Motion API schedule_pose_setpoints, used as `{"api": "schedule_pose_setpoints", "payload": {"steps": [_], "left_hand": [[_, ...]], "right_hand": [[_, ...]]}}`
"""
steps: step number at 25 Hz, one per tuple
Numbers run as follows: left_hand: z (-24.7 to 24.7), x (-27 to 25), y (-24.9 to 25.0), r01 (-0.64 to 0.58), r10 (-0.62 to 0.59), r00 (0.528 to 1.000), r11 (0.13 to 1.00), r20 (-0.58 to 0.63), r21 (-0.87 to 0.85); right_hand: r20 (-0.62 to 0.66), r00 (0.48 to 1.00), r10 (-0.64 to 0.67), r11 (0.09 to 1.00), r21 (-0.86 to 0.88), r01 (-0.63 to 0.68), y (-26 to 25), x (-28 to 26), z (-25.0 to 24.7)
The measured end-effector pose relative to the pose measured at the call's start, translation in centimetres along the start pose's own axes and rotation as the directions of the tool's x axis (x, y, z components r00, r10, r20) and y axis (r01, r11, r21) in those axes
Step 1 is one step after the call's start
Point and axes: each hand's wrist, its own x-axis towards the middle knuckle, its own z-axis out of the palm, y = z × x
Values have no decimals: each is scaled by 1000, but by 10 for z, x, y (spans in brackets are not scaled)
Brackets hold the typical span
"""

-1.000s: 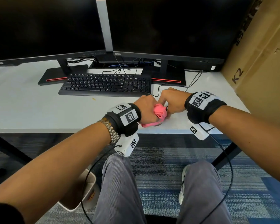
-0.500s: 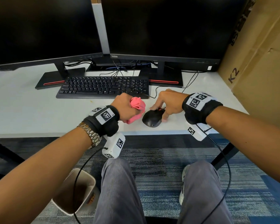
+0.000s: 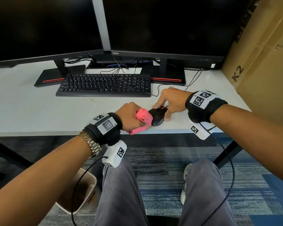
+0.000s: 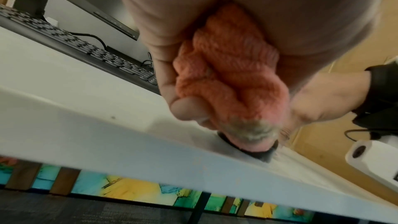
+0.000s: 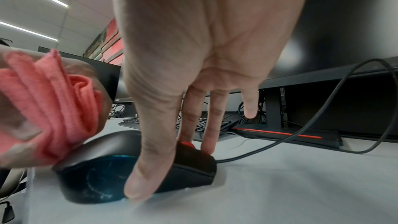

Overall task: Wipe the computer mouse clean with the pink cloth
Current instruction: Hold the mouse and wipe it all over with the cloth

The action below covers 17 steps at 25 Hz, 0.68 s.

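Observation:
A black computer mouse (image 3: 158, 118) with a red wheel sits near the front edge of the white desk (image 3: 31, 111). My left hand (image 3: 129, 118) grips a bunched pink cloth (image 3: 143, 119) and presses it against the rear left of the mouse (image 5: 96, 168). In the left wrist view the cloth (image 4: 228, 77) fills my fist and covers most of the mouse (image 4: 264, 155). My right hand (image 3: 168, 103) pinches the mouse, thumb (image 5: 140, 185) on its near side and fingers (image 5: 206, 125) at its front by the wheel. Smears show on the mouse's glossy side.
A black keyboard (image 3: 104, 85) lies behind the hands, with two dark monitors (image 3: 153, 25) beyond. The mouse cable (image 3: 158, 88) loops toward the monitor stand. A large cardboard box (image 3: 260, 62) stands at the right. A waste bin (image 3: 78, 193) sits on the floor by my left leg.
A second ago the cloth covered the mouse. Half a second ago my left hand had drawn it off to the left. Now the cloth is back against the mouse's rear.

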Motion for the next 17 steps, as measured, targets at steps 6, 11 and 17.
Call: {"api": "schedule_pose_setpoints", "payload": {"steps": [6, 11, 17], "left_hand": [[-36, 8, -15, 23, -79, 973, 969, -218, -247], [-33, 12, -10, 38, -101, 962, 970, -253, -241], [-15, 14, 11, 61, -75, 993, 986, -87, -153]], "right_hand": [[12, 1000, 10, 1000, 5, -10, 0, -2, 0], [24, 1000, 14, 999, -51, -13, -3, 0, -1], [14, 1000, 13, 998, -60, -12, 0, 1, 2]]}}
